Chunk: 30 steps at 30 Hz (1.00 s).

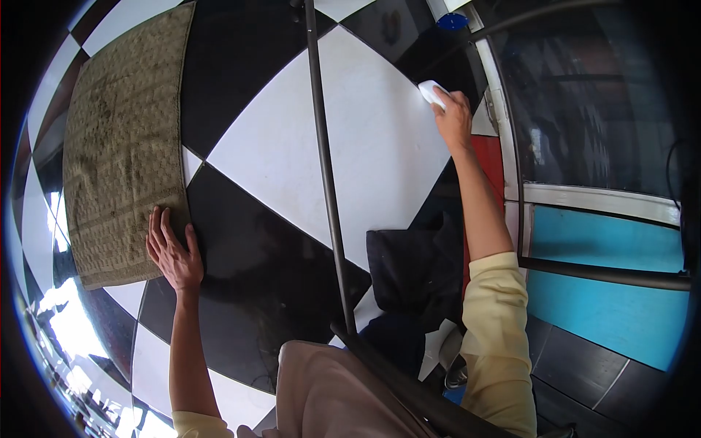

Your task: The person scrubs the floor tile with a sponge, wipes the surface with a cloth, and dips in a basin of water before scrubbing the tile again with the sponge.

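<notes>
My left hand [175, 252] lies with its fingers spread on the near right corner of a brown textured mat [128, 146]. The mat is spread over large black and white checkered tiles [321, 131]. My right hand [454, 120] reaches far out to the right and is closed around a small white object [432, 93] with rounded edges. That object sits at the border of a white and a black tile. Part of it is covered by my fingers, so its exact kind cannot be made out.
A thin dark metal bar [325, 146] crosses between my arms. Dark cloth [412, 266] lies near my right forearm. To the right are a metal-framed dark glass panel [584, 102], a light blue panel [606, 241] and a red strip [488, 168]. A blue oval [452, 21] shows at the top.
</notes>
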Motion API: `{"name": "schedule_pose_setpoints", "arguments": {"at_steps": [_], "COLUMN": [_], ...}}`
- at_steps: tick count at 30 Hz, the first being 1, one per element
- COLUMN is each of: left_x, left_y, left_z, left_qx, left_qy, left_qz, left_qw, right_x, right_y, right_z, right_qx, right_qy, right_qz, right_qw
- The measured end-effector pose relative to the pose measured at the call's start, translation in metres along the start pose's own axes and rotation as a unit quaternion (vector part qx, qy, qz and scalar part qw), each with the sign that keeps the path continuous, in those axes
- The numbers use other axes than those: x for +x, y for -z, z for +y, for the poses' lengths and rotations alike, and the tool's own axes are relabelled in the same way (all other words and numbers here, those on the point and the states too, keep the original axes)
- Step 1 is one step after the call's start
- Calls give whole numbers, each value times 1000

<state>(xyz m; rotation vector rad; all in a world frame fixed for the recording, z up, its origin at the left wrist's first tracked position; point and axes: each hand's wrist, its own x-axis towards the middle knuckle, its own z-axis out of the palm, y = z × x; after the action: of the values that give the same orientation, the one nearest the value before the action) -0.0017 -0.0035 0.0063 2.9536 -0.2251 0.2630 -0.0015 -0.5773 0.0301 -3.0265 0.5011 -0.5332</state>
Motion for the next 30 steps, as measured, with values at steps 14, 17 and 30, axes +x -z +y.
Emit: {"name": "schedule_pose_setpoints", "arguments": {"at_steps": [14,17,30], "left_x": [0,-1,0], "left_y": [0,-2,-2], "left_z": [0,-2,-2], "left_qx": [3,1,7], "left_qy": [4,-5,-7], "left_qz": [-5,4,2], "left_qw": [1000,1000,1000], "right_x": [18,16,10], "right_y": [-9,-11,-12], "right_z": [-10,-4,2], "right_qx": [36,43,61], "right_qy": [61,51,35], "right_qz": [13,11,13], "right_qw": [997,998,997]}}
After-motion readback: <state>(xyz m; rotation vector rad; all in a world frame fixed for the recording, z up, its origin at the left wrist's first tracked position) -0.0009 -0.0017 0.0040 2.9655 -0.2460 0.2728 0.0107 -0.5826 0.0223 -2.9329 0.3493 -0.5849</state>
